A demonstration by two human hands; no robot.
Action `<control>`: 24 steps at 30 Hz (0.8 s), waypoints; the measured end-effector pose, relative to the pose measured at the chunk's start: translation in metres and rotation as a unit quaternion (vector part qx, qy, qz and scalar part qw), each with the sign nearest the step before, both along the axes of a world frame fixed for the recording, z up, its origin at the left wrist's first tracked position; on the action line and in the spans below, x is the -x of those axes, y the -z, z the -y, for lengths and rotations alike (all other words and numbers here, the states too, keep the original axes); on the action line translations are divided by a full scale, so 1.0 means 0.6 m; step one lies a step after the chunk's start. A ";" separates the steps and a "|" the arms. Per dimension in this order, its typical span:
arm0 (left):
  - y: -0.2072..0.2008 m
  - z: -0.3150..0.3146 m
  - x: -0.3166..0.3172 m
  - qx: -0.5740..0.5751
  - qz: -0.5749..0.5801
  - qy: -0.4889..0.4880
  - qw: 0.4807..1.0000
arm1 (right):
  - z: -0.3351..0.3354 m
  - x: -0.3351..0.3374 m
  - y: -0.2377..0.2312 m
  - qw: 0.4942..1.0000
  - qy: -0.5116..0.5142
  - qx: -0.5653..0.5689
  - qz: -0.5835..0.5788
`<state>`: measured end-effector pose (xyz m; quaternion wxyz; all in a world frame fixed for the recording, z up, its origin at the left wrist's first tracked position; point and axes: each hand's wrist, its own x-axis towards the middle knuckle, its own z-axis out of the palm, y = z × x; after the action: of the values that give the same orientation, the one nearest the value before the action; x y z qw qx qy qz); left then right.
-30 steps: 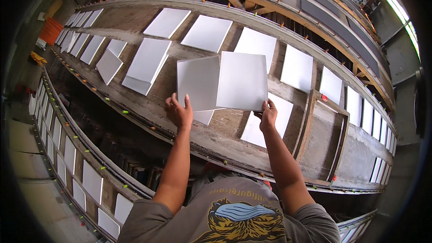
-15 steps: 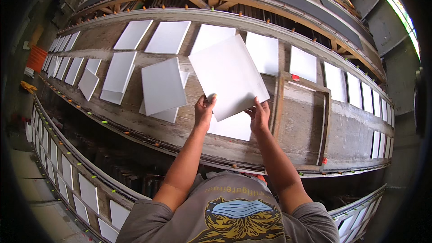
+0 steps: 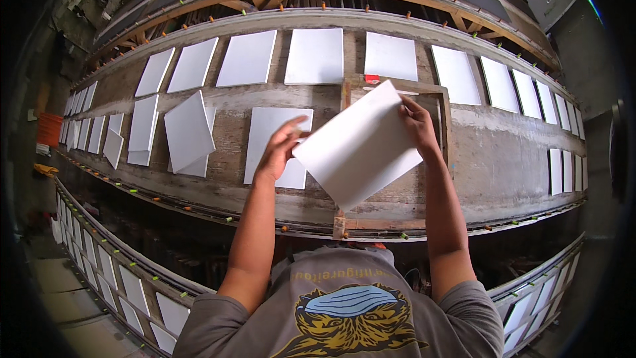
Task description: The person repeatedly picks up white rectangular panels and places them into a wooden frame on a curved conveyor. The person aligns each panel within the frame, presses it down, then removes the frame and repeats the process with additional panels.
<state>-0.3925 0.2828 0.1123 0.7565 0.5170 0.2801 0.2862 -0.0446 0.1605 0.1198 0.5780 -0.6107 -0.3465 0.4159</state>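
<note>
My right hand [image 3: 419, 127] grips the far right edge of a flat white rectangular panel [image 3: 361, 152], thumb on its upper face. The panel is tilted and held above a wooden frame [image 3: 391, 224] that lies on the long table [image 3: 503, 166]. By the panel's left corner my left hand [image 3: 281, 147] has its fingers apart and slightly blurred; it looks free of the panel. Beneath and behind that hand, another white panel [image 3: 262, 139] lies on the table. Left of it, a tilted white panel [image 3: 189, 131] rests across another one.
White panels [image 3: 315, 56] line the table's far side, with more at the left and right ends. Small orange and green pegs [image 3: 285, 229] run along the table's edges. A red object [image 3: 372, 79] sits at the frame's far corner. Another table with panels [image 3: 132, 285] stands at lower left.
The panel, held by both hands before, has turned and come nearer and right. My left hand has opened away from it; my right hand has shifted up its edge. The whole view has moved rightward.
</note>
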 end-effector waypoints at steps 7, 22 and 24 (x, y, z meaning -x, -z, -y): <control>0.060 0.076 -0.121 -0.007 -0.083 -0.099 0.992 | 0.029 0.004 -0.020 0.778 0.245 0.041 0.577; 0.213 0.135 -0.194 -0.356 -0.343 -0.166 0.853 | 0.126 -0.078 0.171 0.959 0.237 0.106 0.111; 0.220 0.152 -0.188 -0.352 -0.377 -0.116 0.849 | 0.132 -0.082 0.182 0.955 0.215 0.140 0.148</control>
<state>-0.2799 0.1914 -0.0194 0.3212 0.7807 0.4819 0.2348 0.0049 0.0813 0.0105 0.5045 -0.8005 -0.2266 0.2309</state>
